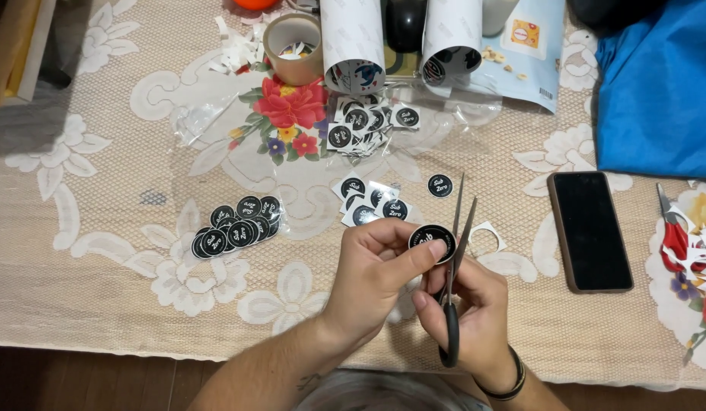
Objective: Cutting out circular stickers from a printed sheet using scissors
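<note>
My left hand (372,270) pinches a round black sticker (430,237) between thumb and fingers, over the near edge of the table. My right hand (474,316) grips black-handled scissors (453,259), whose blades point away from me and sit slightly apart at the sticker's right edge. A white paper offcut ring (486,232) lies just right of the blades. A bagged pile of cut round stickers (236,225) lies to the left. Square uncut stickers (368,204) lie just beyond my hands, and one cut round sticker (440,186) lies beside them.
A black phone (591,230) lies to the right, red-handled scissors (675,236) with paper scraps further right. At the back are a tape roll (292,47), two rolled sheets (353,42), more square stickers (364,122), clear bags and blue cloth (661,91). A lace floral tablecloth (101,251) covers the table.
</note>
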